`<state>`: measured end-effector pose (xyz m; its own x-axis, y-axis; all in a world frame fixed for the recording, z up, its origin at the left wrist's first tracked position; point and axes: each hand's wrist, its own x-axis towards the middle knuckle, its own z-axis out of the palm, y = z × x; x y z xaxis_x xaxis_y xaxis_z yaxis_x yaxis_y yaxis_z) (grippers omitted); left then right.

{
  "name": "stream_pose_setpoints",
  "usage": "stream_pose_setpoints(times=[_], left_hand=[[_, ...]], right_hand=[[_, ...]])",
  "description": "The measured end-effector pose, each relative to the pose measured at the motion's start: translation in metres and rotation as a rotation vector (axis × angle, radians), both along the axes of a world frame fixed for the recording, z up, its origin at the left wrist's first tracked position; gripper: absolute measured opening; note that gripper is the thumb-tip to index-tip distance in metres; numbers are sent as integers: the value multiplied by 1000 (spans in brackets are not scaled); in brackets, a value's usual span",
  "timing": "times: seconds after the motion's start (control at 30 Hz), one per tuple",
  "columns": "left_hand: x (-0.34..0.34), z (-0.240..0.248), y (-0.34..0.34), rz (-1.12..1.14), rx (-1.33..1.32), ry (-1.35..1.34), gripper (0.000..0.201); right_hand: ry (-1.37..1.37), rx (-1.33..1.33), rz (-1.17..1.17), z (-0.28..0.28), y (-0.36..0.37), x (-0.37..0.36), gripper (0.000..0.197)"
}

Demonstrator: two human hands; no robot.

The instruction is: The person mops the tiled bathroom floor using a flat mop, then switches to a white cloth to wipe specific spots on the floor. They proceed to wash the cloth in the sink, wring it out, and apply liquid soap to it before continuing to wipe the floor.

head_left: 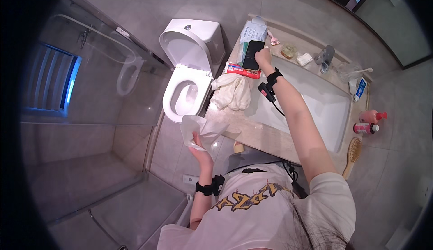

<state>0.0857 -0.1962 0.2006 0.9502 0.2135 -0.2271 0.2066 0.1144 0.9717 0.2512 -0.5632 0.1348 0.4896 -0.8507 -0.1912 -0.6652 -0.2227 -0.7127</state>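
Note:
My left hand [198, 147] is closed on a thin white tissue [190, 126], which spreads out loosely above the fingers in front of the toilet. On the far left part of the counter, my right hand [263, 57] grips the right edge of a black smartphone [255, 51]. Beneath and beside the phone are a red-and-white packet [243, 71] and a pale blue-and-white packet [253, 30]. A crumpled white cloth [232, 92] lies nearer to me on the counter. Both wrists wear black bands.
The toilet [172, 108] stands open at the left, lid raised. A white sink [321, 119] is set into the counter [264, 135]. Around it are a pink razor [273, 39], soap [304, 59], a toothpaste tube [360, 90], a pink pump bottle [370, 116] and a hairbrush [354, 153].

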Motion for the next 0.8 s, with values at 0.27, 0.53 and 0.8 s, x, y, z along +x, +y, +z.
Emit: stream_pose_setpoints(times=[0.27,0.53,0.8], left_hand=[[7,-10,-35,-246,77,39,39],[6,7,-139,-703,64,183,38],[2,-34,-295,-1085,-152,325,44]], right_hand=[[-189,-254,206,8,-13,-44,31],[-586,-381,34,65,-71,-197,21],[-614,-339,-261,57,-152,-279,24]])
